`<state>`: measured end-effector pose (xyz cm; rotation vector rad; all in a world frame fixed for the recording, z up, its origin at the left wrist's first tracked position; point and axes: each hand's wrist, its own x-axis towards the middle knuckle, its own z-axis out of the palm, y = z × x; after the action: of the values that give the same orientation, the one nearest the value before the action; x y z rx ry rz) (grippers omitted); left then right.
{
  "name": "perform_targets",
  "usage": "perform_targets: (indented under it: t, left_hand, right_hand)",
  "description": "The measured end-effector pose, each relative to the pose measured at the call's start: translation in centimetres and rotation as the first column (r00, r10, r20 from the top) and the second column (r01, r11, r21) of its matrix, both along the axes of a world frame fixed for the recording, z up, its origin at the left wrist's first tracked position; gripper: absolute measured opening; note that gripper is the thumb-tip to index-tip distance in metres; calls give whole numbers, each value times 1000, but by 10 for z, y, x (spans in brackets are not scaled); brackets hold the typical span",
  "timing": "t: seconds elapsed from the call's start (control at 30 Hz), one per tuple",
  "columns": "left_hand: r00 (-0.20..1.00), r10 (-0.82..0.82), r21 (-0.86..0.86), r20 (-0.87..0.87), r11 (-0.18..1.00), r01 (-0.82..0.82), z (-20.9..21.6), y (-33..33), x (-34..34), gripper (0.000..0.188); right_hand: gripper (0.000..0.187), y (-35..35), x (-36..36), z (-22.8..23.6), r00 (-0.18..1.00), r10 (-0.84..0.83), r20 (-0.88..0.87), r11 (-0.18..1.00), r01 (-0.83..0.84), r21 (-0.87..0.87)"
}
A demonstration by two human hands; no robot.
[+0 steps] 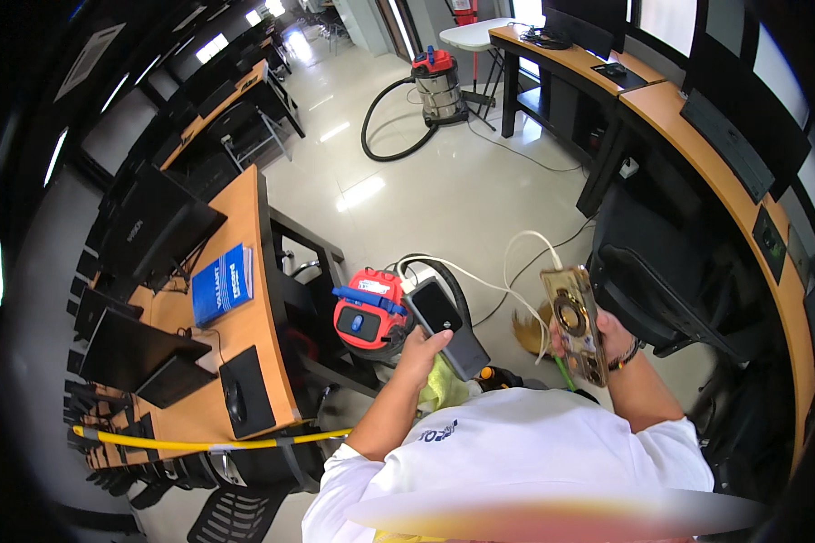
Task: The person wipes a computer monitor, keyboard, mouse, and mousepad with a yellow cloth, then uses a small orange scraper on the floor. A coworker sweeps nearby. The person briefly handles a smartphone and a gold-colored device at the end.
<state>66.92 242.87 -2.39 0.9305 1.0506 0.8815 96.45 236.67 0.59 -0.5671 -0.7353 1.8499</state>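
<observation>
A dark grey power bank [466, 348] with a black glossy panel is in my left hand [415, 360], whose thumb lies along its face. My right hand [614, 337] grips a smartphone [592, 355] in a patterned case, its back with a gold ring turned up. A white cable [484, 281] loops from the power bank's top end to the phone's top end. Just beyond my left hand stands a red vacuum cleaner [369, 317] with a blue handle. A yellow-green cloth [440, 387] shows under my left wrist.
Desks [263, 371] with monitors and a blue book [222, 286] line the left. A yellow pole [199, 444] crosses in front of them. Black chairs [666, 253] stand by the right desk [670, 113]. Ahead, a second vacuum [442, 90] with a hose stands on the floor. Cords trail there.
</observation>
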Motion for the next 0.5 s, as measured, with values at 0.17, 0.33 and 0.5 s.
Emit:
perform_targets:
  t: [0.17,0.33,0.5]
  left_hand:
    - [999,47,114,7,992,-48,7,42,6,49]
    - [984,61,27,165,997,-67,21,111,53,41]
    - [723,-151,-239,674,881,408,34,186,140,45]
  right_hand:
    - [103,80,30,65,336,-550,764,775,-136,617]
    - [88,146,58,126,-107,-885,454,344,-807,479]
    - [51,199,52,126,203,-977,58,-164,-904,396]
